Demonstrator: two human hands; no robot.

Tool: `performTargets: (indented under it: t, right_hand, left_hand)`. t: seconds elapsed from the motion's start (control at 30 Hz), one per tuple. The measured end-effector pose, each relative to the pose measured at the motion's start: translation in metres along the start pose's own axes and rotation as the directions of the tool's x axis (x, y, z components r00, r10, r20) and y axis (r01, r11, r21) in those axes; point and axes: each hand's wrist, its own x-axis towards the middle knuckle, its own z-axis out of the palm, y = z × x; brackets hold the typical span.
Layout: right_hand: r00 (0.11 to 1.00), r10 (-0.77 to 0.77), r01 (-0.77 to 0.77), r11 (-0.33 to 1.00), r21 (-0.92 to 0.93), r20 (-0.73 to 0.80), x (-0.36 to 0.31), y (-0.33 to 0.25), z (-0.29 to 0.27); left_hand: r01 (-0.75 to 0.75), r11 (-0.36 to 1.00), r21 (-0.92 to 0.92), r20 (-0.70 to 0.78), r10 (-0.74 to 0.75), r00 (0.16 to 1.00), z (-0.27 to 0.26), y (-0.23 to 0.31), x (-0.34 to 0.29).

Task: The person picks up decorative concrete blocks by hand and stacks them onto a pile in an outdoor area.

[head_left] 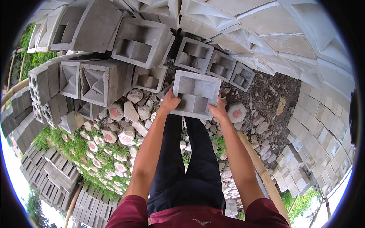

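Note:
A square grey concrete vent block with a raised rim and a stepped hollow face is held out in front of my legs. My left hand grips its left side, and my right hand grips its right side near the lower corner. Both thumbs lie on the front rim, while the other fingers are hidden behind the block. Just beyond it, similar blocks stand in a row on the ground.
Stacked concrete blocks rise at the left and far left. A wall of pale blocks runs along the far right. Loose stones and hexagonal pavers cover the ground around my feet. A wooden plank lies at my right.

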Motion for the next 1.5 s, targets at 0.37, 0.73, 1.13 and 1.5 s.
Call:
performTargets:
  t: [0.37, 0.73, 1.13, 1.5]
  right_hand:
    - [0.98, -0.134, 0.125, 0.99, -0.069, -0.148, 0.149, 0.006, -0.007]
    - [0.973, -0.149, 0.16, 0.986, 0.052, -0.174, 0.215, -0.015, -0.003]
    - [0.993, -0.038, 0.052, 0.99, 0.13, -0.109, 0.245, -0.033, -0.007]
    - [0.991, -0.053, 0.061, 0.996, 0.064, -0.122, 0.247, -0.027, 0.0]
  left_hand:
    - [-0.191, 0.98, 0.061, -0.001, 0.192, 0.981, 0.004, 0.033, 0.144]
    - [-0.205, 0.946, 0.253, -0.019, 0.217, 0.976, -0.012, 0.026, 0.23]
    - [-0.107, 0.979, 0.171, 0.051, 0.099, 0.994, -0.018, 0.05, 0.272]
    - [-0.1, 0.977, 0.187, 0.028, 0.096, 0.995, -0.02, 0.045, 0.262]
